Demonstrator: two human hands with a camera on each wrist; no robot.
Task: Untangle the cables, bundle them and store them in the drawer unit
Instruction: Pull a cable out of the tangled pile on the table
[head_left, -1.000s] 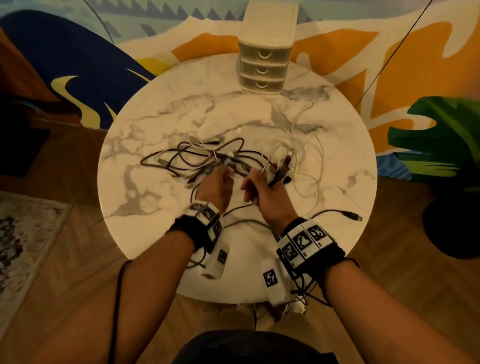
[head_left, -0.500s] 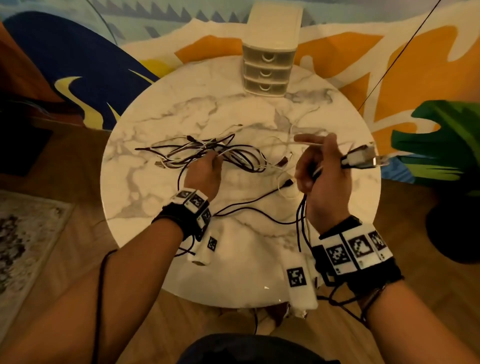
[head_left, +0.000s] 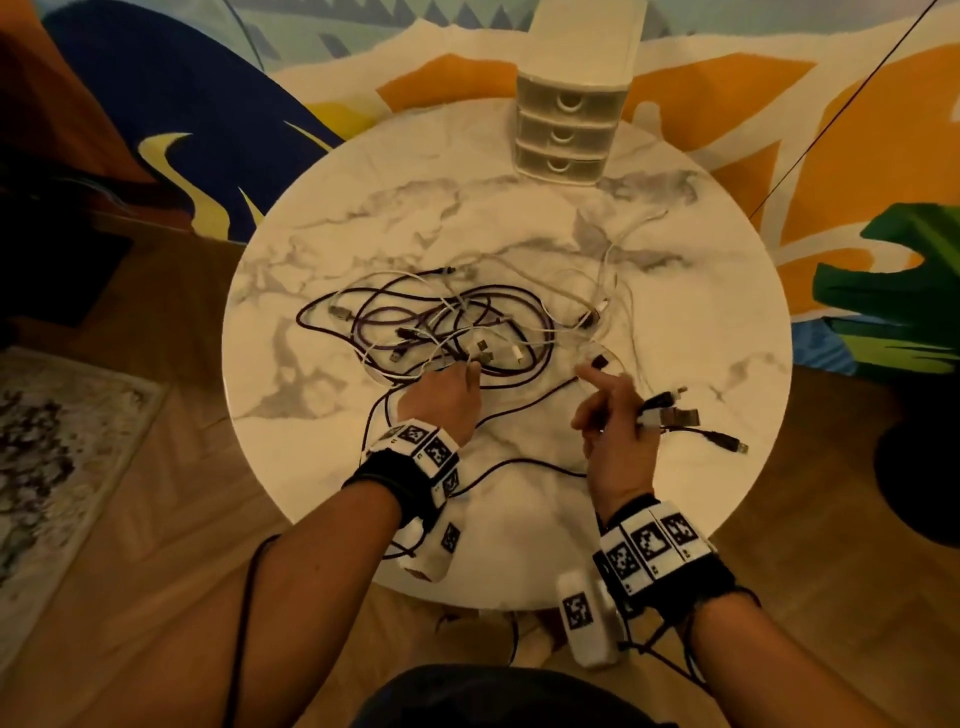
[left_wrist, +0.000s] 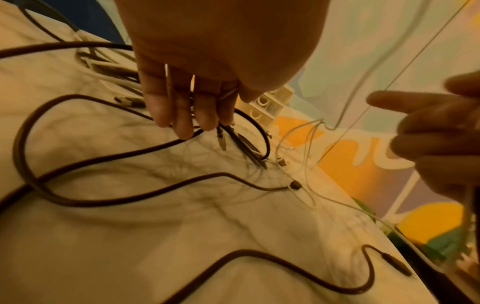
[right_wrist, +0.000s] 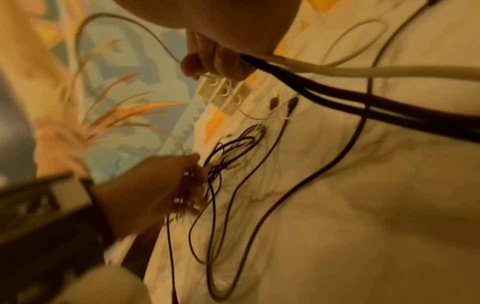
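Note:
A tangle of dark and white cables (head_left: 441, 327) lies mid-table on the round marble table (head_left: 322, 447). My left hand (head_left: 460, 374) is at the tangle's near edge, its fingers (left_wrist: 182, 115) pointing down onto the strands and pinching a white one. To the right, my right hand (head_left: 608, 405) grips a bunch of dark and white cable ends (right_wrist: 324, 82). Their USB plugs (head_left: 670, 413) stick out to the right, and its index finger reaches toward a loose plug (head_left: 598, 361). The white three-drawer unit (head_left: 566, 135) stands at the far edge, drawers closed.
A dark cable (head_left: 519, 462) trails across the near table between my wrists, ending in a USB plug (head_left: 730, 444) at the right. Thin white cables (head_left: 618, 270) loop toward the drawer unit. A green plant (head_left: 893, 301) stands right of the table, and a rug (head_left: 62, 467) lies left.
My right hand has come down from its raised position toward the table with the cable ends, and its index finger now points forward. The left hand stays at the tangle.

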